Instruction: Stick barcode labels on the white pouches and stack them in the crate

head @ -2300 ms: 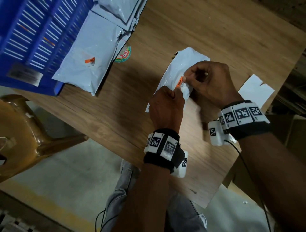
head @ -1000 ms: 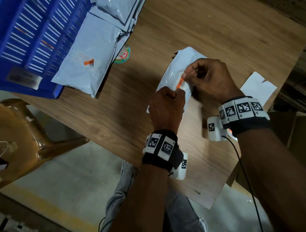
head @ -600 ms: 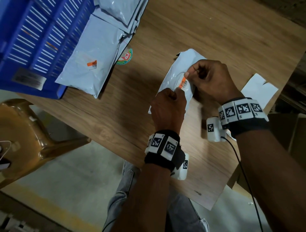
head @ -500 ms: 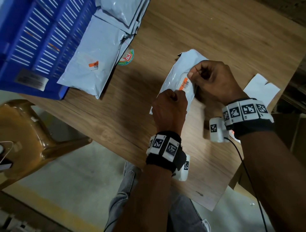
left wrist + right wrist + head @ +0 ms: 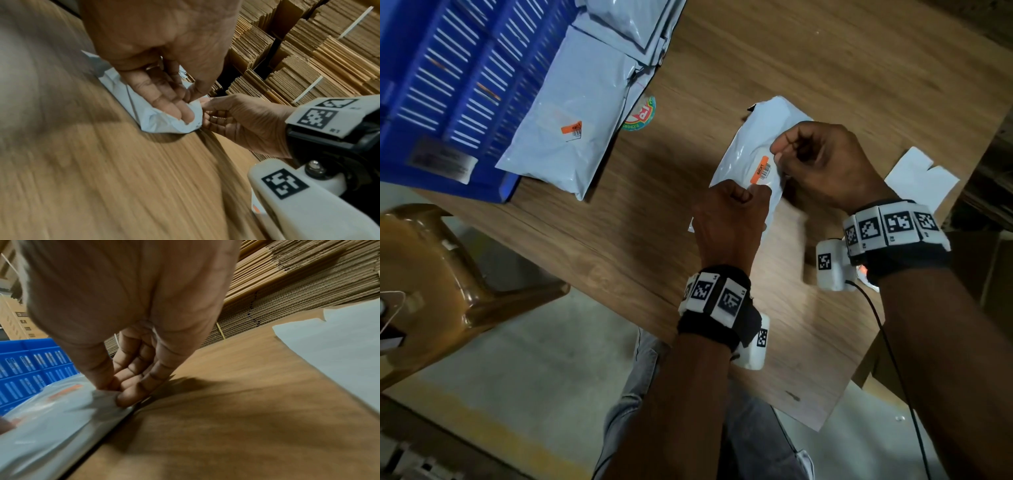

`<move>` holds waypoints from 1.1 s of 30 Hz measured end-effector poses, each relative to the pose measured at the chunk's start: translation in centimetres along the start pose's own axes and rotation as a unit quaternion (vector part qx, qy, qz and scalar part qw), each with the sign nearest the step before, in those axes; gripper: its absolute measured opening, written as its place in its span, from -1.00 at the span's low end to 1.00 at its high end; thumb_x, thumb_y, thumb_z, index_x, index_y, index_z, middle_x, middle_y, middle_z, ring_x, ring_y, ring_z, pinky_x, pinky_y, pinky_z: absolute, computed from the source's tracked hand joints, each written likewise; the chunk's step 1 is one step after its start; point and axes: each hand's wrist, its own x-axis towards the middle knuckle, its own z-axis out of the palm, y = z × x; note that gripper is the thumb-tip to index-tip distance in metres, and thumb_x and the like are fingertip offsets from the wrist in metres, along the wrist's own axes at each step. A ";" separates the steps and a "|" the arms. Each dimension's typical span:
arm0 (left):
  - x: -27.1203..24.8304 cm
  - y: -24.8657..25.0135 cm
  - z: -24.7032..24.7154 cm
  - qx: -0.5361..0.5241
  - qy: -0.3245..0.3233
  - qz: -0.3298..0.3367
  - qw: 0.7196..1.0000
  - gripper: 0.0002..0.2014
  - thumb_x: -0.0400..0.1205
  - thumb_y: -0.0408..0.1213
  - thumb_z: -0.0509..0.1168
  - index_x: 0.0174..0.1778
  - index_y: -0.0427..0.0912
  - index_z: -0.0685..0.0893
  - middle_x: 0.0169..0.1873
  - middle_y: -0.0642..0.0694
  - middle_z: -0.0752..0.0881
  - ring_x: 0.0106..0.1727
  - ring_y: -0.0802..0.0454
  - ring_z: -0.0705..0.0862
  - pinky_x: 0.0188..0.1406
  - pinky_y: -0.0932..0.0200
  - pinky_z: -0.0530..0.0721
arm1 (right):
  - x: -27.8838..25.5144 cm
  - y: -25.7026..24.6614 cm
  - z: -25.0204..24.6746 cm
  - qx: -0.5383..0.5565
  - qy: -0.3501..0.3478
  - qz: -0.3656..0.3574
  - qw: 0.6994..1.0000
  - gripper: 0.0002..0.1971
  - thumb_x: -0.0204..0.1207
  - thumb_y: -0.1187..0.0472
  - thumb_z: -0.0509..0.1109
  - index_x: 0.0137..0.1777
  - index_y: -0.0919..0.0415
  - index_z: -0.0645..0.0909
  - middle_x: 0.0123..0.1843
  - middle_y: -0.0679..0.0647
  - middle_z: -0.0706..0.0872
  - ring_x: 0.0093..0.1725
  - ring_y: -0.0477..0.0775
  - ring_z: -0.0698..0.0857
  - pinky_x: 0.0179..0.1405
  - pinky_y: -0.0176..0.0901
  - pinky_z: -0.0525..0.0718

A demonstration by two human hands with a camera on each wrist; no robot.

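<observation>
A white pouch lies on the wooden table with an orange barcode label flat on its face. My left hand grips the pouch's near end, thumb on top just below the label and fingers underneath. My right hand pinches the pouch's right edge beside the label, thumb against fingers. The blue slatted crate stands at the far left of the table.
A pile of white pouches leans on the crate, the top one labelled. A white backing sheet lies right of my hands. A brown stool stands off the table's near-left edge. Stacks of flat cardboard rise beyond the table.
The label, earlier held up between both hands over the pouch, now lies flat on it. My right fingers have come off the label onto the pouch's edge.
</observation>
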 end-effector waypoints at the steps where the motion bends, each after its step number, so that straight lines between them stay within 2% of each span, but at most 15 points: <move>1: 0.0 0.0 0.0 -0.008 -0.002 -0.008 1.000 -0.64 0.54 -0.10 0.43 -0.55 -0.13 0.58 -0.60 -0.07 0.72 -0.53 0.07 0.78 -0.40 -0.03 0.81 | 0.0 0.0 0.0 0.004 0.001 0.000 1.000 -0.88 0.60 0.29 0.45 0.06 0.15 0.79 -0.02 0.08 0.84 -0.01 0.01 0.81 0.13 -0.14 0.78; 5: 0.0 0.0 0.0 -0.019 -0.005 -0.012 1.000 -0.58 0.56 -0.05 0.43 -0.58 -0.11 0.57 -0.60 -0.06 0.73 -0.52 0.04 0.79 -0.39 -0.03 0.81 | -0.1 0.2 0.2 -0.004 0.007 -0.009 1.000 -0.89 0.60 0.29 0.48 0.07 0.14 0.79 -0.04 0.05 0.83 -0.04 -0.03 0.80 0.11 -0.20 0.78; 8: 0.0 -0.2 0.0 -0.017 -0.006 -0.011 1.000 -0.64 0.55 -0.10 0.44 -0.53 -0.13 0.59 -0.58 -0.06 0.74 -0.52 0.05 0.79 -0.37 -0.13 0.84 | -0.1 0.2 0.2 -0.006 0.014 -0.003 1.000 -0.87 0.62 0.31 0.43 0.07 0.14 0.79 -0.03 0.05 0.83 -0.03 -0.05 0.80 0.14 -0.12 0.79; 10: 0.0 -0.1 0.0 -0.015 -0.007 -0.019 1.000 -0.66 0.53 -0.11 0.42 -0.54 -0.13 0.59 -0.59 -0.06 0.73 -0.51 0.04 0.79 -0.32 -0.17 0.84 | -0.1 -0.1 0.4 0.002 0.022 0.006 1.000 -0.91 0.61 0.23 0.46 0.03 0.15 0.79 -0.06 0.05 0.85 -0.05 -0.02 0.81 0.13 -0.05 0.80; 14: -0.2 0.3 -0.2 -0.007 -0.006 -0.016 1.000 -0.58 0.57 -0.01 0.35 -0.57 -0.12 0.54 -0.62 -0.08 0.69 -0.52 0.05 0.78 -0.35 -0.15 0.81 | 0.0 -0.8 1.3 -0.010 0.062 0.013 0.998 -0.79 0.52 -0.01 0.60 -0.11 0.14 0.79 -0.18 0.04 0.84 -0.17 -0.01 0.80 -0.01 -0.20 0.77; 17: -0.4 0.8 -0.5 0.002 -0.009 -0.008 1.000 -0.63 0.58 -0.08 0.33 -0.53 -0.15 0.57 -0.62 -0.10 0.70 -0.52 0.06 0.78 -0.44 -0.17 0.81 | 0.3 -0.7 1.7 -0.029 0.099 0.022 0.994 -0.77 0.55 -0.07 0.53 -0.15 0.08 0.78 -0.22 -0.03 0.83 -0.15 -0.07 0.79 0.08 -0.09 0.76; 19: -0.4 1.0 -0.7 0.006 -0.018 -0.016 1.000 -0.66 0.58 -0.11 0.32 -0.50 -0.16 0.60 -0.60 -0.11 0.71 -0.51 0.02 0.79 -0.47 -0.19 0.80 | 0.1 -0.6 1.8 -0.026 0.130 0.028 0.991 -0.79 0.57 -0.04 0.49 -0.13 0.08 0.76 -0.19 -0.02 0.82 -0.13 -0.12 0.76 0.05 -0.17 0.74; 21: -0.4 1.0 -1.2 0.006 -0.019 -0.008 1.000 -0.70 0.56 -0.10 0.34 -0.44 -0.17 0.61 -0.57 -0.11 0.72 -0.47 -0.07 0.78 -0.45 -0.14 0.80 | -0.1 -0.7 1.8 -0.030 0.184 0.013 0.982 -0.82 0.60 0.03 0.45 -0.02 0.13 0.74 -0.04 0.02 0.79 -0.06 -0.11 0.72 0.05 -0.20 0.71; 23: -0.5 0.7 -2.0 0.057 0.009 0.062 0.996 -0.77 0.57 -0.06 0.42 -0.22 -0.13 0.62 -0.36 -0.07 0.74 -0.33 -0.03 0.74 -0.32 0.14 0.70 | -0.3 -0.8 1.6 -0.049 0.222 0.005 0.974 -0.75 0.61 0.06 0.41 0.22 0.12 0.70 0.20 -0.01 0.68 0.10 -0.10 0.65 0.14 -0.24 0.65; 24: -0.6 0.3 -2.4 0.099 0.032 0.101 0.989 -0.70 0.57 -0.01 0.47 -0.05 -0.15 0.61 -0.19 -0.07 0.72 -0.21 -0.02 0.69 -0.26 0.25 0.58 | -0.2 -0.8 1.5 -0.061 0.220 0.010 0.974 -0.67 0.62 0.06 0.41 0.35 0.10 0.65 0.29 -0.02 0.61 0.16 -0.11 0.59 0.17 -0.30 0.58; 26: -0.7 -0.6 -3.4 0.195 0.054 0.132 0.970 -0.38 0.50 0.14 0.53 0.22 -0.29 0.58 0.10 -0.21 0.63 0.02 -0.16 0.63 -0.04 0.11 0.55 | 0.1 -0.4 1.5 -0.090 0.187 0.025 0.978 -0.55 0.63 0.02 0.40 0.50 0.07 0.58 0.39 0.05 0.59 0.24 -0.06 0.56 0.22 -0.32 0.46; 27: -0.7 -1.0 -3.8 0.227 0.055 0.126 0.964 -0.31 0.46 0.20 0.54 0.25 -0.31 0.59 0.17 -0.26 0.58 0.09 -0.25 0.61 0.06 -0.01 0.57 | 0.3 -0.1 1.6 -0.109 0.174 0.032 0.978 -0.54 0.63 -0.02 0.39 0.50 0.07 0.58 0.38 0.09 0.62 0.28 0.03 0.59 0.23 -0.28 0.44; 30: -0.6 -1.3 -4.9 0.268 0.022 0.113 0.957 -0.43 0.42 0.23 0.54 0.12 -0.14 0.67 0.18 -0.18 0.54 0.18 -0.26 0.55 0.18 -0.08 0.55 | -0.1 0.2 1.8 -0.126 0.156 0.049 0.979 -0.62 0.58 -0.08 0.37 0.29 0.10 0.70 0.19 0.15 0.69 0.27 0.26 0.62 0.18 -0.17 0.46; 32: -0.3 -0.8 -5.9 0.253 -0.001 0.111 0.961 -0.51 0.42 0.19 0.54 0.10 0.00 0.62 0.12 -0.04 0.62 0.18 -0.17 0.59 0.15 -0.05 0.52 | -1.1 -0.5 1.4 -0.091 0.177 0.054 0.979 -0.70 0.57 -0.03 0.40 0.17 0.14 0.71 0.04 0.07 0.66 0.23 0.27 0.61 0.22 -0.10 0.49; 33: -0.4 -0.2 -6.5 0.200 -0.020 0.114 0.973 -0.55 0.44 0.12 0.57 0.09 0.04 0.58 0.03 0.04 0.67 0.11 -0.04 0.65 0.11 0.00 0.58 | -1.9 -1.1 1.0 -0.066 0.193 0.055 0.978 -0.72 0.56 0.00 0.42 0.13 0.16 0.71 -0.03 -0.01 0.63 0.21 0.25 0.63 0.25 -0.02 0.55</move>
